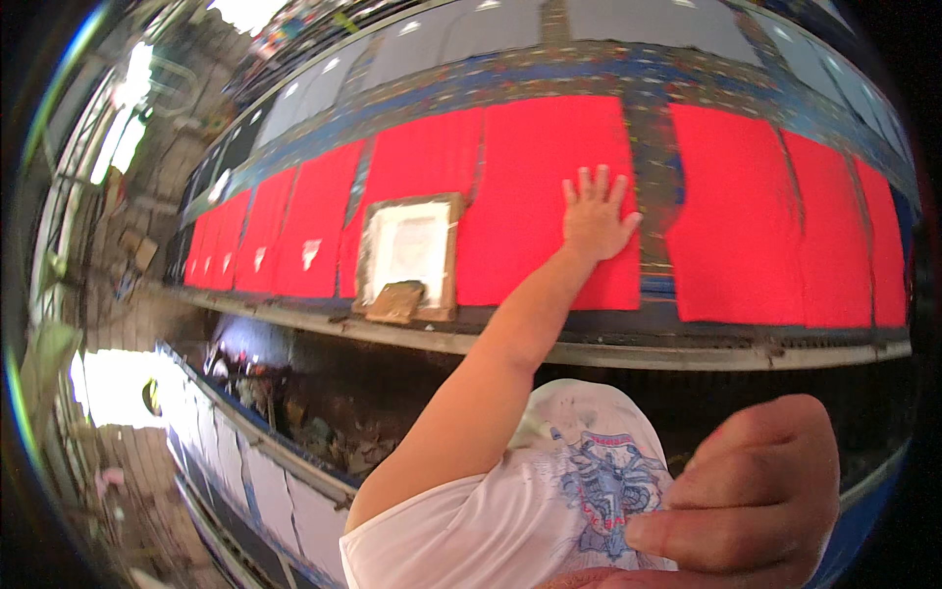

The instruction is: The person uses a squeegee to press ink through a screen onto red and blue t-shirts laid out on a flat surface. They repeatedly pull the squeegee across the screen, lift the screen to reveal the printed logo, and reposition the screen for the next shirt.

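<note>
My left hand [596, 216] lies flat with its fingers spread on a red fabric panel [549, 157] on a long table. Just left of that panel, a wood-edged screen printing frame [412, 250] with a white face rests over the neighbouring red panel [422, 152]. A flat brown piece [396, 301] sits on the frame's near edge. Large and close, at the lower right, is my right hand [751, 491], its fingers curled into a fist. Whatever it may hold is hidden.
More red panels [741, 216] line the table to the right. Those at left [316, 221] carry small white prints. Grey panels [471, 39] lie along the far side. A metal rail [392, 339] edges the table; behind me stands another table with pale panels [226, 461].
</note>
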Demonstrator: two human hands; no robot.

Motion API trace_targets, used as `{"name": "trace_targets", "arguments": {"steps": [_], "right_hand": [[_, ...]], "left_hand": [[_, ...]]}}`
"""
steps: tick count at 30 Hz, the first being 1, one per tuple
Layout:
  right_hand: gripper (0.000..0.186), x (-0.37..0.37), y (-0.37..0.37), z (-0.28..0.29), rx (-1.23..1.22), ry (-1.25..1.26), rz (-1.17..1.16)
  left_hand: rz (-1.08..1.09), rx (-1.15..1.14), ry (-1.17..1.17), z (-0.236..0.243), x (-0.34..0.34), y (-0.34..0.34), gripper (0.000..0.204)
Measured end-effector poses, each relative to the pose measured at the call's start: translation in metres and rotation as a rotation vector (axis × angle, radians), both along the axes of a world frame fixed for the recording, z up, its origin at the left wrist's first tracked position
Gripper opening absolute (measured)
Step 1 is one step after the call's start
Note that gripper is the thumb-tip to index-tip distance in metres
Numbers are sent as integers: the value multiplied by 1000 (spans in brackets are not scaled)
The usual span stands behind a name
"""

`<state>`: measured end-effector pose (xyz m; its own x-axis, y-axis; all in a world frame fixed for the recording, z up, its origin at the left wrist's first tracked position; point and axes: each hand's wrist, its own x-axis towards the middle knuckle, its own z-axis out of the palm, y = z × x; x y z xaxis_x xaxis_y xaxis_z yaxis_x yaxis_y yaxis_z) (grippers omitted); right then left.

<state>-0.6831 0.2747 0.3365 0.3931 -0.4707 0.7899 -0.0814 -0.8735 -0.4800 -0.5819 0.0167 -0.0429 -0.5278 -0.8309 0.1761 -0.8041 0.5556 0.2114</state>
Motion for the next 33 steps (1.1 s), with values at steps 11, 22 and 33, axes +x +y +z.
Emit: {"name": "trace_targets", "arguments": {"steps": [11,22,33], "right_hand": [[26,0,-72,-128,205,-195,-276],[55,185,-116,-276,1160,60,-296],[59,294,-108,-304,1404,-35,-465]], "left_hand": [[-217,-82,554,50,191,-3,25],[377,62,470,51,511,-10,41],[247,183,815,4,528,-12,56]]}}
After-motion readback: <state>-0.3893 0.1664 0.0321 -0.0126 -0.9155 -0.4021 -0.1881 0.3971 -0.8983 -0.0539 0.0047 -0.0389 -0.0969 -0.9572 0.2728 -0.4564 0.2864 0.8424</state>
